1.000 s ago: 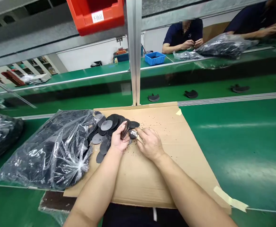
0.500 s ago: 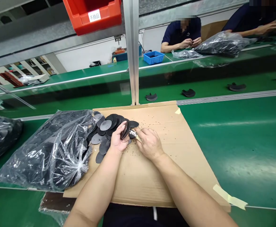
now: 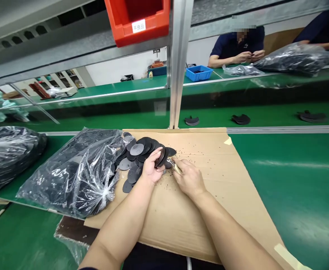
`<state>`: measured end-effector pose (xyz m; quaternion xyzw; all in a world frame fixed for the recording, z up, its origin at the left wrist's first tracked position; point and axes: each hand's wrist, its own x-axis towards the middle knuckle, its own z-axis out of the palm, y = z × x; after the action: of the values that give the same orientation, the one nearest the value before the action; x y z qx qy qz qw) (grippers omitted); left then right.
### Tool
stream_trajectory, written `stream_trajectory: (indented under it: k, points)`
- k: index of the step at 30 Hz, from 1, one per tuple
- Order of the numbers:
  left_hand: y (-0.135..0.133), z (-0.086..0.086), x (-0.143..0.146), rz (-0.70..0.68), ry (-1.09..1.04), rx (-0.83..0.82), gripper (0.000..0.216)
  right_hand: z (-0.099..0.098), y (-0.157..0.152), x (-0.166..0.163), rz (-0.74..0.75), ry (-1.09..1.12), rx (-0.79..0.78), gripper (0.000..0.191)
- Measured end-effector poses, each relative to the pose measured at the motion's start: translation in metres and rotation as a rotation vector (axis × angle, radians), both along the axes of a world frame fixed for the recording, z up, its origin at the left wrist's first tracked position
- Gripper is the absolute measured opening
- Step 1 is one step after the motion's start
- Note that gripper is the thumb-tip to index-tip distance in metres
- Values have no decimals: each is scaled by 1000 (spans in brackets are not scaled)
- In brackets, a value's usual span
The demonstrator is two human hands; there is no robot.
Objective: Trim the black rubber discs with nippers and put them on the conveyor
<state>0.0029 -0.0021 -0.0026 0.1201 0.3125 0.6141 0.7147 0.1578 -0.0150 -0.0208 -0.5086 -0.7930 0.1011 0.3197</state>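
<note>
View: swung leftward.
Held discs [image 3: 161, 156]: turned broader-side-on in the left hand [image 3: 152, 168].
Tool [image 3: 177, 168]: holed head less visible at the right hand's [image 3: 189, 176] fingertips.
Far-right co-worker [image 3: 323, 28]: more cut off, beyond the right hand.

A white wall [image 3: 110, 70] (partly hidden by a metal post [image 3: 179, 67]) stands behind a green bench [image 3: 119, 87].

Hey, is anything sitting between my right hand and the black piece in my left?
Only the light-handled tool that the right hand holds, its metal end toward the black piece in the left hand. Nothing else visible blocks the gap; contact is unclear.
</note>
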Motion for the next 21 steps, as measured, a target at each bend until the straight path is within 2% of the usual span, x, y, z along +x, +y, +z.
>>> stream_trajectory:
  k: [3,6,10,12,16,18,21]
  points:
    - [0,0,1,11,-23,15,30,-4,6,2,-40,254,-114,40]
    - [0,0,1,32,-23,7,37,-7,12,4,-146,480,-226,47]
    - [0,1,4,31,34,46,43,-12,19,4,-294,593,-313,55]
    - [0,2,7,77,72,62,43,-15,21,3,-301,603,-255,54]
    - [10,7,6,275,219,77,40,-22,22,0,-197,542,-28,44]
    - [24,12,-4,345,382,91,35,-23,21,-1,-155,503,25,39]
    - [58,26,-31,456,790,100,28,-22,20,-3,-112,470,50,34]
